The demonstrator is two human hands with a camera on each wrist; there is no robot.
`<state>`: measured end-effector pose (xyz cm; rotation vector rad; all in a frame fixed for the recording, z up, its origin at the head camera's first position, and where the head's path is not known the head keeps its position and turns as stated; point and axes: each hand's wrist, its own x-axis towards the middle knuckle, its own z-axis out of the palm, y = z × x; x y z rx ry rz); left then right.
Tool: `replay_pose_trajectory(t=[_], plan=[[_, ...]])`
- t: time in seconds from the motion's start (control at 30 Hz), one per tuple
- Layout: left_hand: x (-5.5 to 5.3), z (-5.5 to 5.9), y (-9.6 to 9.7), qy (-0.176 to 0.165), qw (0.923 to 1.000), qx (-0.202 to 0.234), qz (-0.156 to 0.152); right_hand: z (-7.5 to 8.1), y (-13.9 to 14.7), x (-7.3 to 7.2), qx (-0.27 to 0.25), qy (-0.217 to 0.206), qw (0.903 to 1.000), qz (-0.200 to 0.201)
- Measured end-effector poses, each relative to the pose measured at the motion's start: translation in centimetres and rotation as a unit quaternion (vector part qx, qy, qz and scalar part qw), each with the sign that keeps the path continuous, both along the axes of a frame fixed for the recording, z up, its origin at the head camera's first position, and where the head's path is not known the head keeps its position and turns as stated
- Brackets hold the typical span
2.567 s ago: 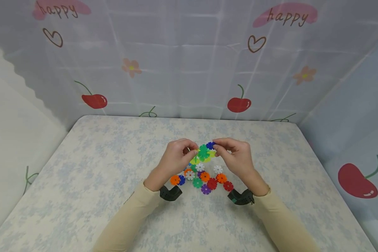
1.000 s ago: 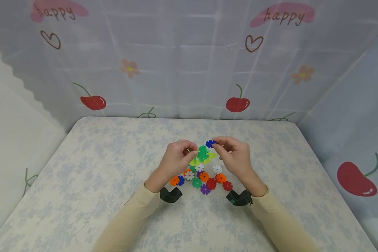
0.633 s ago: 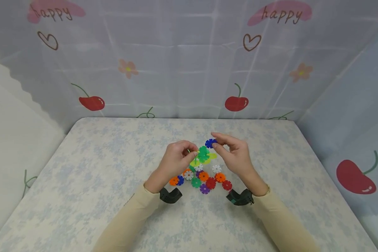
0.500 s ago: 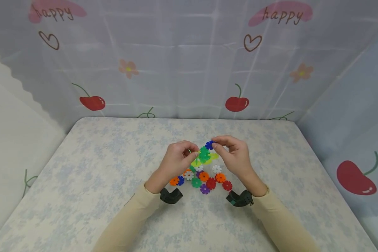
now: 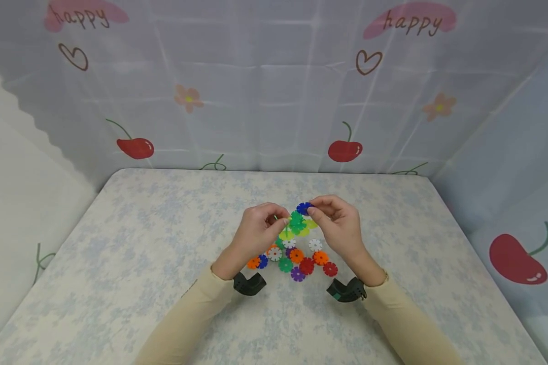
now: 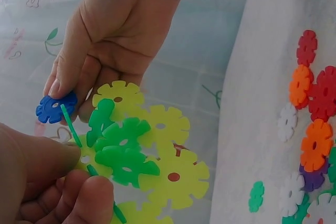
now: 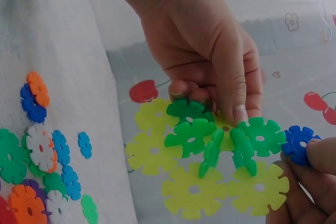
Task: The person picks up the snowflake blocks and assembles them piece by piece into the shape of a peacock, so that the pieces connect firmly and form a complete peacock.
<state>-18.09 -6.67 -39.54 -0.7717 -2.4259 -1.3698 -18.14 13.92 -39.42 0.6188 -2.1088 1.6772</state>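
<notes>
My left hand (image 5: 258,227) pinches a yellow disc of a joined cluster of notched, flower-shaped plastic discs. Yellow discs (image 7: 194,190) form a ring in the right wrist view, and several green discs (image 7: 191,138) stand slotted into them. Between thumb and fingers, my right hand (image 5: 341,223) holds a dark blue disc (image 6: 55,107). In the right wrist view the blue disc's edge is right at the outer rim of a green disc (image 7: 262,136). Both hands are raised above the table, close together.
Loose discs lie on the patterned table (image 5: 164,243) below and nearer than the hands: orange (image 5: 320,258), red (image 5: 330,268), white (image 5: 315,245), purple (image 5: 298,274), green and blue. A printed curtain (image 5: 255,101) hangs behind the table's far edge. Each wrist wears a black camera mount (image 5: 249,284).
The right index finger lifted off the blue disc about half a second ago and is back on it. The blue disc has shifted slightly beside the green discs. The left hand keeps its hold.
</notes>
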Motion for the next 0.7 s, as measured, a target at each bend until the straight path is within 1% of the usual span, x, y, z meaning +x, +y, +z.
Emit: replay_pose_trajectory(t=[0.17,0.5,0.6,0.7], plan=[[0.06,0.09,-0.04,-0.011,0.9999,0.006,0.004,0.02,-0.14,0.04,-0.008,0.014,0.9999,-0.004],[0.11,0.14,0.01,0.007,0.9999,0.007,-0.003,0.00,-0.39,0.10,0.023,0.033,0.9989,-0.025],[0.16,0.12,0.05,0.010,0.9999,0.008,-0.003,0.00,-0.41,0.16,0.018,0.040,0.9986,-0.028],[0.24,0.15,0.07,0.005,0.9999,0.015,0.000,-0.05,-0.50,0.24,-0.002,0.040,0.9990,-0.020]])
